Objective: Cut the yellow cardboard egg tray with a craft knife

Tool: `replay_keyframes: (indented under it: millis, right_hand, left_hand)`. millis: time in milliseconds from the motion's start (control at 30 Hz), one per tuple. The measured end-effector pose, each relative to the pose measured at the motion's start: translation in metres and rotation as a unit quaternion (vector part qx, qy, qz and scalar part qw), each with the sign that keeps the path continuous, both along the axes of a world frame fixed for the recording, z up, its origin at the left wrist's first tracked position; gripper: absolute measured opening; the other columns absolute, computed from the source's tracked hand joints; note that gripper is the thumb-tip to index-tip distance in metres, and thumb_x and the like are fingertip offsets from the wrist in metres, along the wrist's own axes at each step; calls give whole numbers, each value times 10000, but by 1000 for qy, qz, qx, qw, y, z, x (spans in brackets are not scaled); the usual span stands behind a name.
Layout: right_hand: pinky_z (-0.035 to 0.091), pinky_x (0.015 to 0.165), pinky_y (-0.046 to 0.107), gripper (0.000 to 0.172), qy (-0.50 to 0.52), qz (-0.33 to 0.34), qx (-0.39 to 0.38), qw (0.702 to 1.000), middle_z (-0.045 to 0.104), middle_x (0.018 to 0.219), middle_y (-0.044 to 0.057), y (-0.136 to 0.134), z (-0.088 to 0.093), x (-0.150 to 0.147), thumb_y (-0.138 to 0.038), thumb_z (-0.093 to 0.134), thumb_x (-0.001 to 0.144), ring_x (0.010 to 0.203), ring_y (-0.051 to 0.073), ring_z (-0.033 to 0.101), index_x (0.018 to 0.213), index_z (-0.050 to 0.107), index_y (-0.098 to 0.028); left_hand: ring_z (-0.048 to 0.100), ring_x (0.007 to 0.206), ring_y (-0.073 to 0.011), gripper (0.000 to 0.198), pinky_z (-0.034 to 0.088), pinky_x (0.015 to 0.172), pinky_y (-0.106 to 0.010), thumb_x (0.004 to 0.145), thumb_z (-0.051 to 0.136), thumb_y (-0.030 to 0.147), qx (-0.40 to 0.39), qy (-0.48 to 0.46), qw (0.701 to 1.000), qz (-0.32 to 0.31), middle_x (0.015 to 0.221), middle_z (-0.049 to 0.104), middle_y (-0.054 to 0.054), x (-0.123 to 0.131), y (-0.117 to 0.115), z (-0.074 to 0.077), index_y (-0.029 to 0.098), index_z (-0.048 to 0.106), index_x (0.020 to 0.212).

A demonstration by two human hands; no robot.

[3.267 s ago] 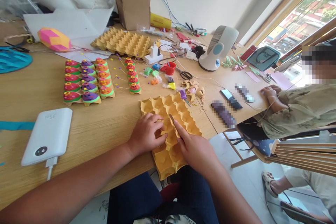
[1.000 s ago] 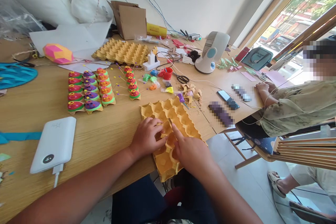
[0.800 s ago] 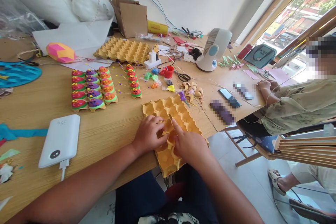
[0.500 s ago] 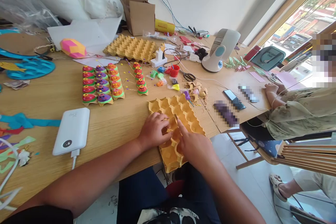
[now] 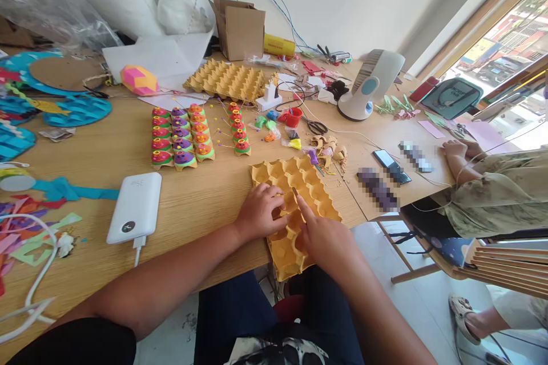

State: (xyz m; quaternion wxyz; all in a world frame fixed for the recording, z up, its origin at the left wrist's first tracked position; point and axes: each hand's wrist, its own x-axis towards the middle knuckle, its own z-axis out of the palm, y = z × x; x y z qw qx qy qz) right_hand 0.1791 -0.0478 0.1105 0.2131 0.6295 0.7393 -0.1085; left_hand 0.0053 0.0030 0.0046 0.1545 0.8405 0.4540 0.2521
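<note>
A yellow egg carton tray (image 5: 319, 188) lies at the table's front edge, its near end jutting out over my lap. My left hand (image 5: 262, 211) rests on its left side, fingers curled and pinching the wall of a cup. My right hand (image 5: 325, 239) is closed over the middle of the tray, index finger stretched along a thin dark blade (image 5: 295, 191). The blade's tip touches the tray between the cups; its handle is hidden in my palm. Beyond the tray stand painted egg-carton strips (image 5: 182, 138) in red, purple and orange, with green bases.
A white power bank (image 5: 135, 205) with a cable lies left of my arm. Cut carton pieces (image 5: 329, 148), black scissors (image 5: 315, 126), a red cup (image 5: 293, 118) and a white fan (image 5: 370, 85) are farther back. A person's hands (image 5: 460, 151) rest at the table's right.
The whole view has swung slightly left, so things sit farther right in the picture. Both hands keep nearly the same place and grip on the tray.
</note>
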Motion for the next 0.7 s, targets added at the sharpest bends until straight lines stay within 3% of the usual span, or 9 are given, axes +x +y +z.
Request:
replay_keyframes:
  millis: [200,433,700]
  right_hand:
    - [525,700,336,638,36,2,8,999,800,1056,107,20,-4,-1,-317,366,1071,943,295,767,1683,198,-247]
    - [525,638,345,688,14,-1,4,1000,802,939,101,-5,-3,2,-270,387,1051,851,306,773,1692,141,-230]
    - [529,677,318,678,21,-3,11,1000,798,1055,133,18,-8,-8,-297,417,1049,936,282,769,1684,188,-221]
  left_hand:
    - [552,1067,-289,207,456,944,-474,827,705,437,4,1,1000,4,1181,689,-62,-1,0,-1,230,711,841]
    - [553,1063,-285,210,454,931,-466,821,716,440,8,2,1000,2,1197,690,-54,-1,0,-5,230,704,828]
    - [554,1060,-288,212,458,922,-471,819,721,436,3,0,1000,0,1189,687,-62,-2,0,-4,226,717,848]
